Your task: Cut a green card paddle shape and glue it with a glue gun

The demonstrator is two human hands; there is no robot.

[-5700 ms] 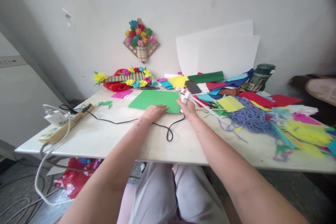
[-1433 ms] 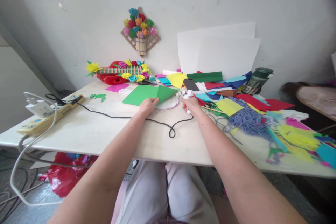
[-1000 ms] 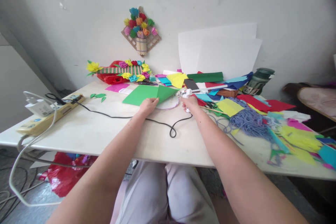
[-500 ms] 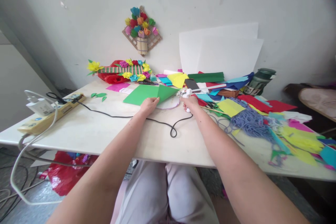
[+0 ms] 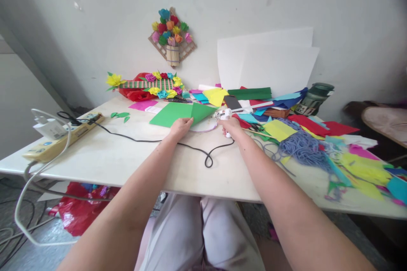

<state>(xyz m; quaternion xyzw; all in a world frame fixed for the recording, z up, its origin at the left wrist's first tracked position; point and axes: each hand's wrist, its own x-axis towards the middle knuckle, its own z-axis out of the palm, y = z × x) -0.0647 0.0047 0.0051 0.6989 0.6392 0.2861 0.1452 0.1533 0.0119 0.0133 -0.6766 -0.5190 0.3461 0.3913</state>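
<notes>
A green paper sheet [image 5: 170, 114] lies on the white table [image 5: 127, 161], its right part folded up into a raised flap. My left hand [image 5: 180, 128] is closed on the near edge of that sheet at the fold. My right hand [image 5: 229, 125] is wrapped round a white glue gun [image 5: 224, 114], whose tip points left at the flap. Under the flap a pale ring lies on the table. The gun's black cord [image 5: 203, 152] loops toward me and runs left.
A yellow power strip [image 5: 60, 137] with plugs sits at the left edge. Loose coloured paper [image 5: 280, 129], blue yarn [image 5: 302, 144] and a dark phone [image 5: 232, 102] crowd the right side. Paper-flower pieces [image 5: 149, 87] stand at the back, with white sheets against the wall and a green jar [image 5: 313, 97].
Several seconds ago the green sheet lay flat under my left hand. Now its right part is folded up. Over the last second both hands have barely moved.
</notes>
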